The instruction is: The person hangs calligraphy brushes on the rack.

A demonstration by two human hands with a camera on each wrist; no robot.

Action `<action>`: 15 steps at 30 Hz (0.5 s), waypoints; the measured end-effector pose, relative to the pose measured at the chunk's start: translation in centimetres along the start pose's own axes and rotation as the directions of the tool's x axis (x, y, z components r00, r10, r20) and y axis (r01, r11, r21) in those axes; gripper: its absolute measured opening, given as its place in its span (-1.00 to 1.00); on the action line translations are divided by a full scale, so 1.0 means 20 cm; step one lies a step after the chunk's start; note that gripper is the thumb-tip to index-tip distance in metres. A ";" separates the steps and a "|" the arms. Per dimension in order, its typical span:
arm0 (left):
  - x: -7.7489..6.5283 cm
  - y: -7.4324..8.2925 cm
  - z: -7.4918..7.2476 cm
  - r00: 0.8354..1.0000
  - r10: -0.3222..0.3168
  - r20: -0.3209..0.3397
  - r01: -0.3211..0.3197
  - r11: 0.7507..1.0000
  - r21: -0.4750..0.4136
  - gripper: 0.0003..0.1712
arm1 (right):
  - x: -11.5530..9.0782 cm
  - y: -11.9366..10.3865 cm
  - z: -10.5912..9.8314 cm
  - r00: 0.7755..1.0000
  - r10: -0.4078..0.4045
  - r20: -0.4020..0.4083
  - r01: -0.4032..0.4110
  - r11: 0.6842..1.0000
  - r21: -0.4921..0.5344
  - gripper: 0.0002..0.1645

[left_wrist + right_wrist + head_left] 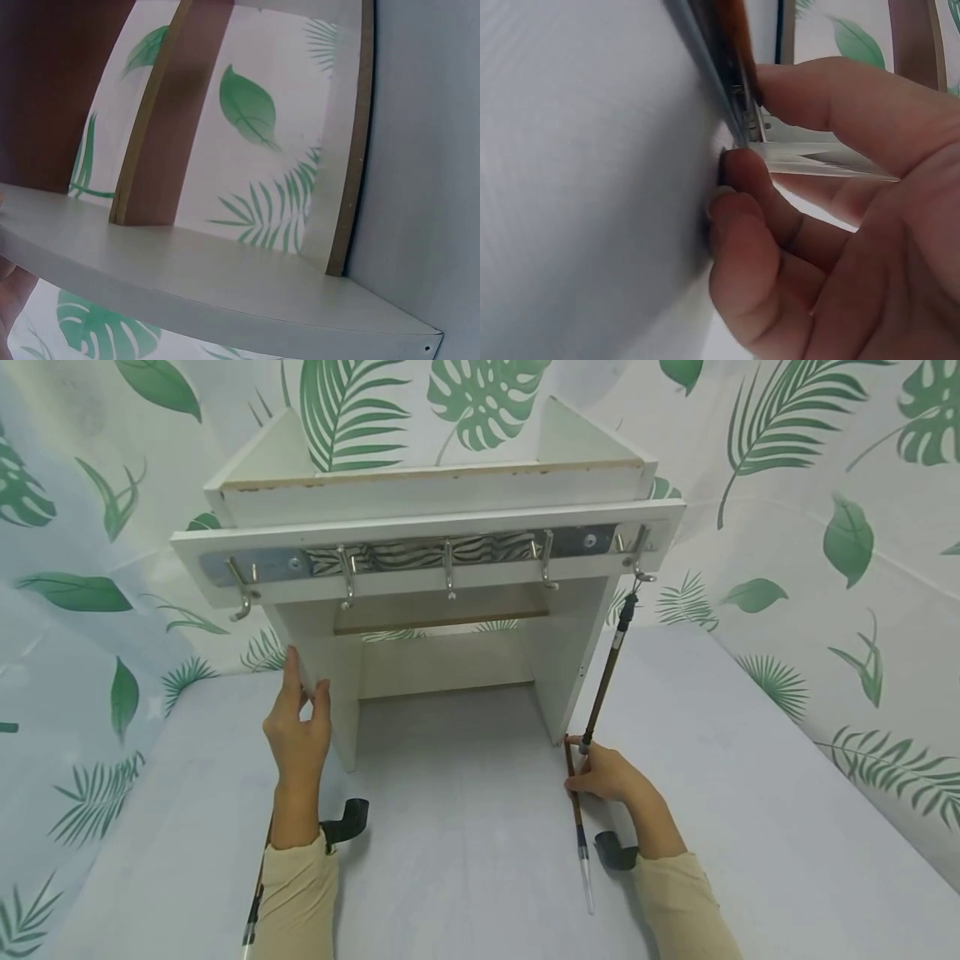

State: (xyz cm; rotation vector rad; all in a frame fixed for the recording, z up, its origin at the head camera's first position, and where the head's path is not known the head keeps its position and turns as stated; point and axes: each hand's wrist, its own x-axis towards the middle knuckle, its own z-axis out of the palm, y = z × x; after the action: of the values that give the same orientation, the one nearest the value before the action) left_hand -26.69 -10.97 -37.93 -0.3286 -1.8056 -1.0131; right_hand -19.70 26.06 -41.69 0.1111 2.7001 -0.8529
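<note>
A white rack [427, 556] with a row of metal hooks stands on the table. My left hand [298, 727] holds the edge of its left side panel [187, 277], thumb and fingers on either side. From the rightmost hook hangs a calligraphy brush [609, 668] with a brown handle; its lower end comes down into my right hand [607, 772]. A second calligraphy brush [578, 818], with a clear tip cover, lies slanted by the right panel's foot. My right thumb and fingers pinch around this brush, and a clear tube [817, 159] runs between them.
Another brush [255, 906] lies partly under the left forearm. Black curved pieces [617, 852] sit at both wrists. Leaf-patterned cloth [825, 635] hangs behind and beside the pale table [465, 843]. Bare hooks [448, 572] stick out along the rack's front.
</note>
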 end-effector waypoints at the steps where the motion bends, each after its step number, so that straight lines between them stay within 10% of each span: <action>1: 0.00 0.00 0.00 1.000 0.003 -0.001 -0.003 1.000 0.001 -0.41 | 0.00 0.00 0.00 1.000 0.003 0.008 -0.003 1.000 -0.001 -0.17; 15: 0.00 0.01 0.00 1.000 -0.004 0.010 0.004 1.000 0.000 -0.42 | -0.04 -0.01 -0.03 0.989 0.104 0.101 -0.100 0.994 -0.048 0.03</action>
State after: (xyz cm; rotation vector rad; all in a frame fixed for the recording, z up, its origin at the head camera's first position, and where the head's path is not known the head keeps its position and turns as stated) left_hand -26.53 -10.93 -37.76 -0.3307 -1.8162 -1.0161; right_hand -19.09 26.25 -40.78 0.1889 2.5904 -0.7496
